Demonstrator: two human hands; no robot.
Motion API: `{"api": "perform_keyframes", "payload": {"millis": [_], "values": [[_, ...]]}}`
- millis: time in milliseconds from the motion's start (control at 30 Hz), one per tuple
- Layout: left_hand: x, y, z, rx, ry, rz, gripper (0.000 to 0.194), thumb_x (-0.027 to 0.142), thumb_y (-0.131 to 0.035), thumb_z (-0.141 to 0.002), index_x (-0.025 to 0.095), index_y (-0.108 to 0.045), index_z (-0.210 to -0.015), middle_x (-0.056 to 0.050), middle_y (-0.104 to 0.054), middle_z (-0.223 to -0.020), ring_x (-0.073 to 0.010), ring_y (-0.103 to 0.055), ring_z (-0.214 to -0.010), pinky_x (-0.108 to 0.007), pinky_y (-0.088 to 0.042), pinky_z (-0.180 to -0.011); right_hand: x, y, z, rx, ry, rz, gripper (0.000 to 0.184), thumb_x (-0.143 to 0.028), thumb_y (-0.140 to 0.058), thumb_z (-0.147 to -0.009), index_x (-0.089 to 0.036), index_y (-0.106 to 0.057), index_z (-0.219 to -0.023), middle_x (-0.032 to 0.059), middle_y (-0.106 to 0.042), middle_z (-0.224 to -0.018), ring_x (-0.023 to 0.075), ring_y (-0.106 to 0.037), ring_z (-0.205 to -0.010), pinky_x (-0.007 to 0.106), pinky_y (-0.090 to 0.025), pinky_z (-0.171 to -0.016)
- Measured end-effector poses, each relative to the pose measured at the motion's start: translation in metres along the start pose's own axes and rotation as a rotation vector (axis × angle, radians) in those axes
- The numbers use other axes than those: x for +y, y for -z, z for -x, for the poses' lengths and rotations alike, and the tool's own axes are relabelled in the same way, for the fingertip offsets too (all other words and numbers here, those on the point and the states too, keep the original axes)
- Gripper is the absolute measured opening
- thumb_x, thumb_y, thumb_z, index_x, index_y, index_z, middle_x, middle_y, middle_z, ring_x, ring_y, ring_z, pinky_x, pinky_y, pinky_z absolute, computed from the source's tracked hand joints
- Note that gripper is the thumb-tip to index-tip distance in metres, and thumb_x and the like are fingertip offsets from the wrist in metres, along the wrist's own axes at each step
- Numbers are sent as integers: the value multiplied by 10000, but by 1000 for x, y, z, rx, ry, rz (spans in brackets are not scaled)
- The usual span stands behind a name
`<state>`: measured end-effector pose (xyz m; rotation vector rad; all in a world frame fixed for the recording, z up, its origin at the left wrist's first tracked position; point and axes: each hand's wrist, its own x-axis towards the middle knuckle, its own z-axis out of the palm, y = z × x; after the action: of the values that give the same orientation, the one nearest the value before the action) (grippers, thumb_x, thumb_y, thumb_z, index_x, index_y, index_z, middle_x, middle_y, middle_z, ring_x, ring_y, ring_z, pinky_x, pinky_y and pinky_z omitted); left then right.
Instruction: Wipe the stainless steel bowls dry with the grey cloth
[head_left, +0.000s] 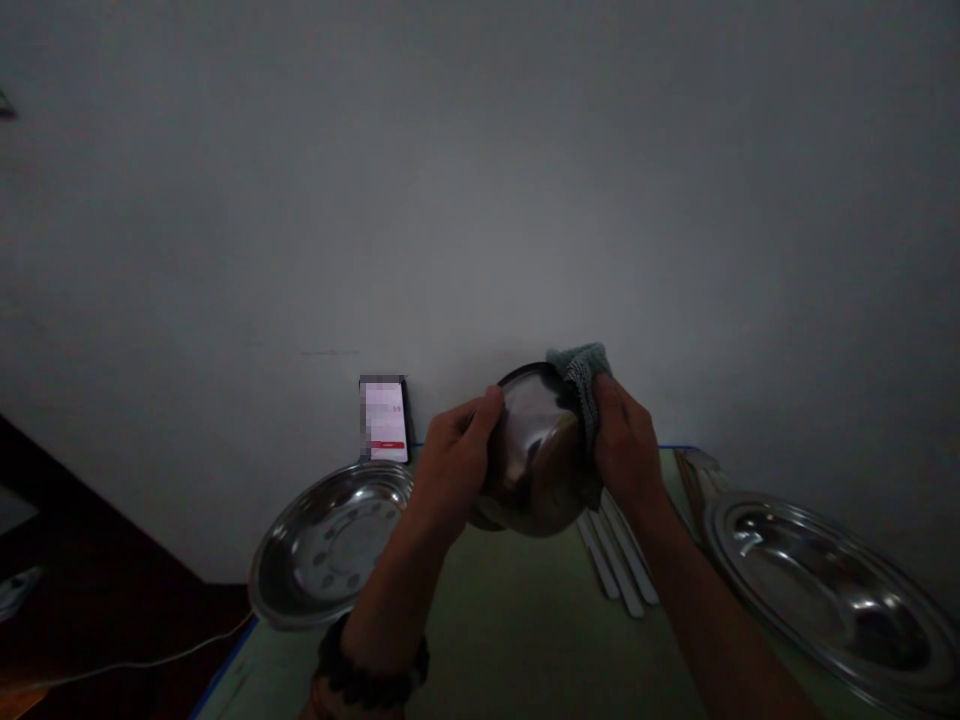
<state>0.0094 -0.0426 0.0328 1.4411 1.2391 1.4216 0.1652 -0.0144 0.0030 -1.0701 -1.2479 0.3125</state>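
A shiny metal bowl (pixel 536 450) is held up, tilted, over the middle of the table. My left hand (pixel 456 450) grips its left side, thumb on the near face. On the bowl's right rim my right hand (pixel 628 440) is closed around a grey-green cloth (pixel 589 375), which is pressed against the metal. The fingers of both hands are partly hidden behind the bowl and cloth. Beneath my right hand, several long flat metal handles (pixel 619 560) lie side by side on the table; their far ends are covered.
On the left stands a metal basin (pixel 330 550) with perforated-looking round marks. An oval metal dish (pixel 832 590) sits on the right, near wooden-looking utensils (pixel 694 485). A lit phone (pixel 385 420) leans against the wall (pixel 480 200) behind the green table (pixel 517 640).
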Motion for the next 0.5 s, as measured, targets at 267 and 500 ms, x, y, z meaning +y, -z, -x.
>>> {"api": "perform_keyframes", "payload": {"millis": [267,500], "values": [[-9,1,-6,88,80,240,393,557,-653,-741,186,-644,-611,22,-558,-558,-109,-477,-529,-238,-353,-511,4,-4,1,76,-33,-13,489,-550,-357,-919,-176,-604,-722,11,-596,-691,182,-532,-712,356,-409,-736],[-14,3,-14,261,201,605,326,493,-717,-710,170,-674,-702,16,-634,-627,-116,-558,-563,-239,-444,-555,9,-19,11,58,-110,-109,481,-576,-396,-903,-185,-663,-988,68,-687,-978,241,-597,-970,434,-414,-912]]}}
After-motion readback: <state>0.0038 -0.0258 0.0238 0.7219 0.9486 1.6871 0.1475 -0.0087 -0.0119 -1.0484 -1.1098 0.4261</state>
